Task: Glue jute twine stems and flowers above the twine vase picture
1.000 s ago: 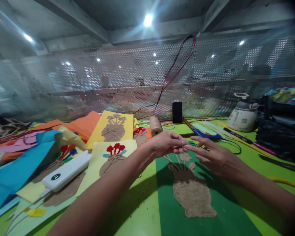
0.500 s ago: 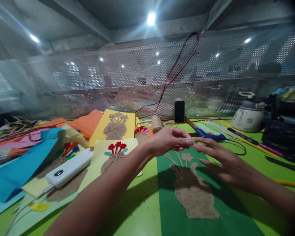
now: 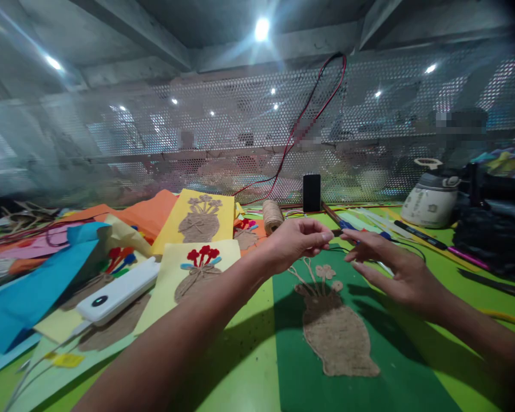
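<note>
My left hand [image 3: 302,243] is pinched above the top of a dark green sheet [image 3: 292,355]; whatever its fingertips hold is too small to name. Just right of it, my right hand [image 3: 390,266] hovers with its fingers apart and nothing visible in it. Below both hands, a burlap vase [image 3: 341,335] lies on the green sheet, with twine stems and a twine flower [image 3: 325,272] at its top. Behind my right hand's fingers lies a blue-handled tool [image 3: 347,226], partly hidden.
Left are a yellow card [image 3: 167,229], a pale card with red flowers [image 3: 158,292], a white power bank [image 3: 118,289] and blue paper [image 3: 47,292]. Behind stand a twine spool [image 3: 273,216] and black phone [image 3: 311,193]. A bottle [image 3: 430,200] and pens [image 3: 424,236] are right.
My hands have moved apart, the right one shifting right and slightly down. More of the twine flowers and stems now shows. The view has shifted slightly.
</note>
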Demonstrator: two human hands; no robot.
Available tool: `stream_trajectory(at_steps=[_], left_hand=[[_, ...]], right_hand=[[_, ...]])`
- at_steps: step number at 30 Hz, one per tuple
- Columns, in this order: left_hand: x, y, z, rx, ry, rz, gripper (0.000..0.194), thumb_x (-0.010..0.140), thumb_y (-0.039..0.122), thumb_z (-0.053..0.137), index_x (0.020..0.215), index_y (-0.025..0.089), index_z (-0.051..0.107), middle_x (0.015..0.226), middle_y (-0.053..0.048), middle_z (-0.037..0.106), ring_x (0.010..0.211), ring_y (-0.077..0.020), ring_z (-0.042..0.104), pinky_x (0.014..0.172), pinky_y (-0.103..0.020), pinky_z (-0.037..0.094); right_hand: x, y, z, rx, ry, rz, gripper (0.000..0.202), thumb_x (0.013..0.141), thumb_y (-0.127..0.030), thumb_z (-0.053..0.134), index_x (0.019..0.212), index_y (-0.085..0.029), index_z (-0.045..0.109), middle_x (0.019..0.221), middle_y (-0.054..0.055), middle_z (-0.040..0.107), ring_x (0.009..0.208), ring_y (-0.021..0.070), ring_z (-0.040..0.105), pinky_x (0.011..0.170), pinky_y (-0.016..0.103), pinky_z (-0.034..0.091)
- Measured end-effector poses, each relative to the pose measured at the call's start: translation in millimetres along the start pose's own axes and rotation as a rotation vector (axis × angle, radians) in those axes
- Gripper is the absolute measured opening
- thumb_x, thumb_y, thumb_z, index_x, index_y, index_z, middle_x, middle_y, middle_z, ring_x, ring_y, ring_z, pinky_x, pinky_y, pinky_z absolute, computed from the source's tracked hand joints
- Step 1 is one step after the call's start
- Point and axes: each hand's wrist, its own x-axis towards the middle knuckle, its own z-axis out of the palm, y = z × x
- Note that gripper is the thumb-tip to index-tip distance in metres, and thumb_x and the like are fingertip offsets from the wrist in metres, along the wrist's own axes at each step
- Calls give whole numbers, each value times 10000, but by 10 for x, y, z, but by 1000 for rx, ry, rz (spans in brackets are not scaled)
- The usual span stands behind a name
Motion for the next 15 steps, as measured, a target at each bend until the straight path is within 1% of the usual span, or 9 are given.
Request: stream_trajectory(at_steps=[1,3,5,7,8,10,13,15], left_hand=[[13,-18,8,69,43,43,144,801,241,717,864,118,675,665,21,584,538,-41,457,542,-187,347],[23,-34,31,289,109,151,121,827,184,673,928,129,710,686,9,610,565,-61,488,566,-203,382],[16,-28,55,535,153,269,125,836,155,651,927,141,734,735,-12,638,614,-83,524,597,-217,410],[5,-16,67,670,169,335,125,840,156,647,916,152,746,760,-21,648,643,-94,542,610,-219,420],[2,-10,67,679,165,338,124,841,160,646,913,153,747,749,-19,644,639,-94,543,605,-216,421],[0,-4,57,601,141,292,116,837,161,649,897,140,746,700,-9,630,603,-85,534,576,-207,416],[-9,7,35,389,100,181,102,827,170,664,872,118,739,634,7,604,553,-67,507,538,-192,400],[-26,20,25,252,74,117,103,816,186,683,868,116,736,613,15,591,552,-60,502,530,-183,390]], right_hand=[[-11,-26,12,95,-41,42,499,935,-294,562,1409,-381,431,1316,66,548,1000,218,643,917,433,526],[-29,-84,33,303,-126,141,501,937,-312,566,1414,-380,430,1335,71,544,1020,225,647,916,431,530],[-31,-141,43,482,-177,234,526,929,-316,582,1427,-358,420,1284,84,583,993,230,659,899,435,535],[-17,-188,41,606,-205,299,546,917,-304,598,1433,-328,420,1231,93,614,952,229,668,888,442,531],[-6,-205,39,654,-214,319,548,912,-294,601,1431,-319,425,1222,96,617,944,231,668,881,441,528],[13,-228,38,735,-228,345,553,905,-277,601,1430,-312,432,1223,102,612,933,237,668,846,430,530],[18,-241,48,845,-244,368,598,889,-272,604,1452,-314,406,1209,110,615,906,245,670,788,413,531],[2,-245,50,906,-260,373,625,885,-271,601,1468,-319,380,1208,109,618,897,242,671,793,408,522]])
